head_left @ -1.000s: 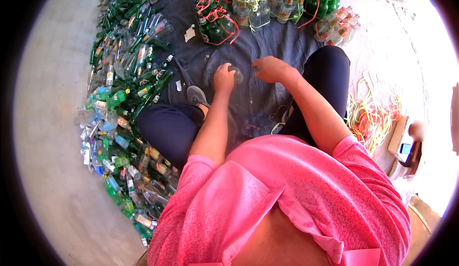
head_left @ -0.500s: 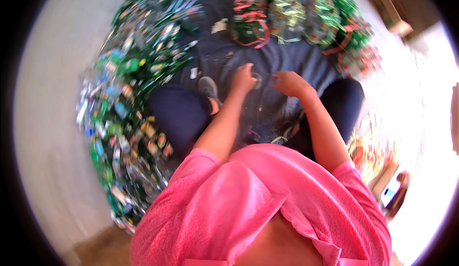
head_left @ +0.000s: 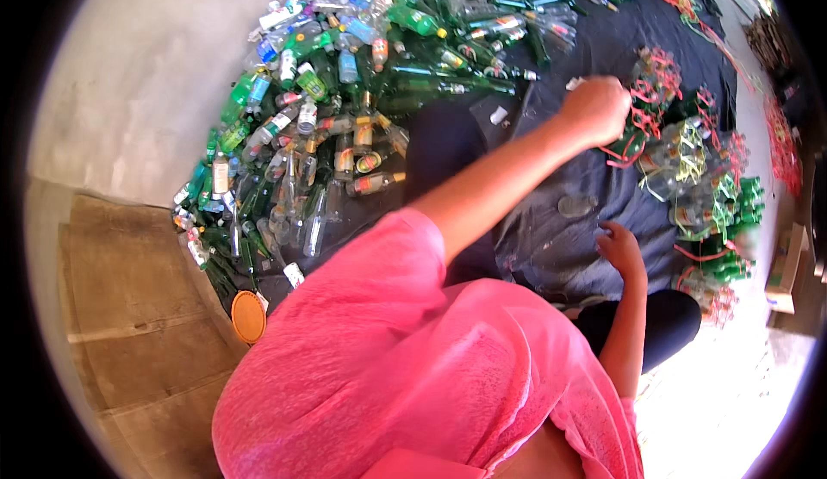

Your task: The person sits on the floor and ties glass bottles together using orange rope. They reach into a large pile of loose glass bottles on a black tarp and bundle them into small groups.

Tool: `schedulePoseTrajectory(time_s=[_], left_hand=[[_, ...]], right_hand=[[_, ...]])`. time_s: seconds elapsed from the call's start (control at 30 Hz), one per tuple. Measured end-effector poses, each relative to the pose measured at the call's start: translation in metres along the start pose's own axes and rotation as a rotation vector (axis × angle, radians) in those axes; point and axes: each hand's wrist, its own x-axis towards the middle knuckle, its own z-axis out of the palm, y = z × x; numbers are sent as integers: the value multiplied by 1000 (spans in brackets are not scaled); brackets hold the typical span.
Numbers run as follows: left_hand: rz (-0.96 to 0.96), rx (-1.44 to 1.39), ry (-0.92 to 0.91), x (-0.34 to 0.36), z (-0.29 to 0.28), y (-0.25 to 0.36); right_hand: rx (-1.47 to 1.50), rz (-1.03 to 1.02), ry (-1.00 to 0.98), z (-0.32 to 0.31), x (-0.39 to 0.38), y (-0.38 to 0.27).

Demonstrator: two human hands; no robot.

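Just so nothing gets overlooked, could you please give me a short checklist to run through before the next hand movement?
1. Right hand free: ok, nothing visible in its grip.
2. Left hand free: cannot tell, its fingers are curled and blurred.
3. Clear round item out of both hands: ok, it rests on the dark cloth.
4. Bottle bundles strapped: ok, coloured straps show on them.
5. Loose bottles standing upright: not ok, many lie on their sides.

On the dark cloth, loose bottles are heaped left of the left hand. Tied bottle bundles are set right of the right hand, and a clear object near it.
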Motion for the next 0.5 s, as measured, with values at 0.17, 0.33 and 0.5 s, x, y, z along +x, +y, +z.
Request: schedulePoseTrajectory(time_s=[0.17,0.33,0.5], left_hand=[[1,19,-332,18,-54,-29],[53,-216,-242,21,-45,-53],[-11,-211,-246,12,-74,-42]], right_hand=[[611,365,-744,75,14,-81],[704,693,-1266,249,-29,-37],[479,-95,-1442,343,-87,-33]])
